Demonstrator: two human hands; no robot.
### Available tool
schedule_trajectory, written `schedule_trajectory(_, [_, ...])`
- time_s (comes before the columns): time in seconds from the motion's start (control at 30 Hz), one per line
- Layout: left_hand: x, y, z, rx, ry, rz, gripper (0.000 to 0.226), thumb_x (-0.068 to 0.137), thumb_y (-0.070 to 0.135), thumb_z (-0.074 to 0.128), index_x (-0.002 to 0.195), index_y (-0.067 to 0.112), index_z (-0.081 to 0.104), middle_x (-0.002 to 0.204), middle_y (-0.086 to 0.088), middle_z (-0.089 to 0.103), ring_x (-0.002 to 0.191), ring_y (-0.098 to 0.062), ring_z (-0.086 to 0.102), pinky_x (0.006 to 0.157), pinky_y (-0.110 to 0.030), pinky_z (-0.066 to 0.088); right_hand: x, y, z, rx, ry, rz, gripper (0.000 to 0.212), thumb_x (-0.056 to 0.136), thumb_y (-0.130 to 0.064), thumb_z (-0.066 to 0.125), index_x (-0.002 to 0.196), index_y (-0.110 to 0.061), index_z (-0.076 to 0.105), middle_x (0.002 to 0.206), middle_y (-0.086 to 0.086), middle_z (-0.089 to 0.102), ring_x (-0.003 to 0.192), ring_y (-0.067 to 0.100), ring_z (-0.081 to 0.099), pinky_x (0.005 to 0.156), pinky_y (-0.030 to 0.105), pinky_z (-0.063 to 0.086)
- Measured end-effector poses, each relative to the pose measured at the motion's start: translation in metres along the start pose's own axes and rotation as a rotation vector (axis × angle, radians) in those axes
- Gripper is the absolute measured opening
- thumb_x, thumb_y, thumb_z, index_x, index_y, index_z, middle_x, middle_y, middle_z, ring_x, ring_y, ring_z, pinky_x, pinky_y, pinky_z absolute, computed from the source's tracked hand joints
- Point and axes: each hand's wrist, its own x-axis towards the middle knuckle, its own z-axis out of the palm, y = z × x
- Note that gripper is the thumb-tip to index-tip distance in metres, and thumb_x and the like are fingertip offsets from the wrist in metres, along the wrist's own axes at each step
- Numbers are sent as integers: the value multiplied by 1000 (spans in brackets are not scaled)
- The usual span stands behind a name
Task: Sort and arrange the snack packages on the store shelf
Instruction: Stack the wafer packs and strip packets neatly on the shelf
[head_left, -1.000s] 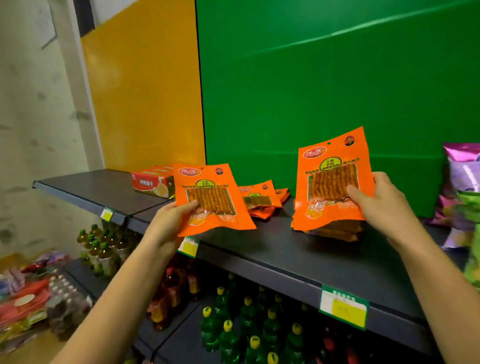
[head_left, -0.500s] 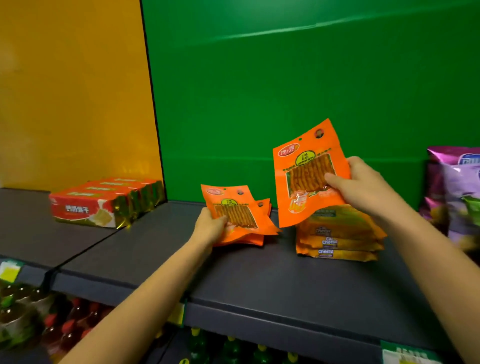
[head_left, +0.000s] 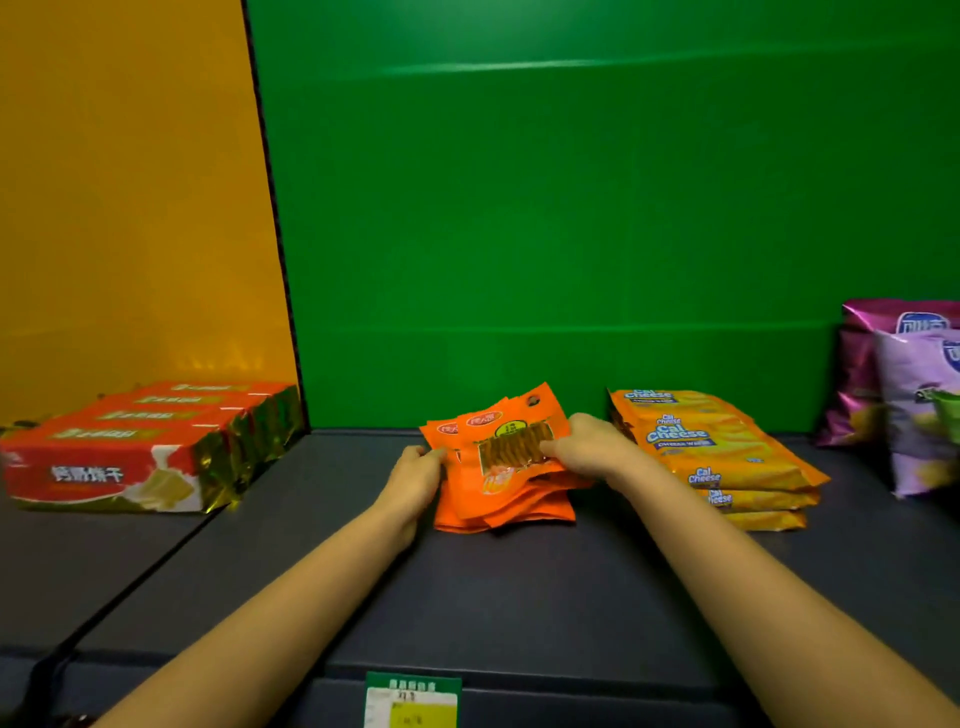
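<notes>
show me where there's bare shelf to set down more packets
Bare shelf: between the red boxes and the orange packet pile, and the front strip behind the price tag. Crowded right: Cal Cheese stack close beside the pile, purple bags beyond.

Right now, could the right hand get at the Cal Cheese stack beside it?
Probably yes. The right hand holds the orange packets, and the Cal Cheese stack lies just to its right on the shelf, with nothing between them.
</notes>
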Motion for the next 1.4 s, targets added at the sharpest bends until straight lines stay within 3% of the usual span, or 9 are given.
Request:
schedule_trajectory(0.07, [4, -2, 0, -11, -101, -1, 28, 94, 21, 44, 117, 5, 48, 114, -13, 63, 103, -27, 61, 91, -38, 49, -3, -3, 4, -103, 13, 16, 45, 92, -30, 48, 124, 1, 51, 134, 20, 51, 124, 32, 48, 96, 31, 40])
schedule_trajectory(0.17, [6, -2, 4, -43, -167, 25, 28, 94, 20, 45, 119, 11, 50, 121, -12, 62, 107, -28, 62, 97, -43, 48, -5, -2, 9, -126, -18, 40, 53, 93, -32, 46, 132, 3, 42, 141, 21, 44, 130, 32, 42, 102, 31, 35])
schedule_trajectory(0.37, [14, 9, 12, -130, -302, 42, 31, 96, 19, 42, 124, 11, 52, 93, -7, 68, 69, -15, 67, 60, -24, 53, -14, 10, 19, 110, -80, -3, 34, 93, -26, 47, 121, -10, 58, 131, 13, 57, 121, 29, 52, 98, 32, 39])
schedule_trajectory(0.53, [15, 14, 5, -139, -396, -35, 34, 98, 31, 37, 117, 11, 57, 81, -6, 72, 54, -13, 69, 53, -22, 56, -21, 15, 31, 280, -74, 24, 38, 91, -33, 51, 126, -19, 56, 128, 2, 58, 120, 25, 53, 105, 33, 38])
schedule_trajectory(0.63, [15, 10, -1, -128, -397, -43, 42, 97, 35, 38, 122, 7, 56, 95, -9, 70, 66, -16, 69, 68, -29, 56, -22, 12, 30, 394, -55, 35, 37, 95, -26, 45, 130, -16, 50, 129, 3, 56, 121, 24, 51, 104, 32, 36])
schedule_trajectory(0.8, [-1, 6, -2, -87, -438, 34, 31, 98, 28, 37, 122, 14, 51, 93, -2, 67, 72, -13, 66, 63, -24, 51, -6, 7, 30, 404, -30, 86, 39, 96, -26, 44, 133, -16, 46, 135, 8, 54, 120, 25, 53, 105, 37, 39])
schedule_trajectory(1.0, [-10, 8, 0, -65, -455, 69, 58, 97, 36, 37, 147, 17, 14, 129, 2, 46, 106, -17, 52, 87, -26, 40, 9, 8, 32, 445, -42, 124, 51, 96, -33, 41, 141, -10, 35, 140, 10, 48, 127, 27, 47, 107, 33, 36])
schedule_trajectory(1.23, [0, 7, 0, -239, -382, -68, 45, 98, 37, 37, 132, 11, 48, 118, -17, 65, 82, -22, 67, 67, -30, 56, 12, 27, 38, 940, -55, 229, 44, 95, -44, 36, 103, -15, 67, 107, 14, 69, 95, 24, 64, 100, 38, 44])
schedule_trajectory(1.4, [-4, 10, 5, -327, -367, -160, 43, 95, 39, 40, 122, 11, 59, 81, -12, 74, 63, -23, 69, 60, -30, 55, 2, 19, 47, 912, -58, 224, 44, 95, -43, 38, 118, -15, 62, 110, 12, 68, 102, 28, 64, 100, 41, 46])
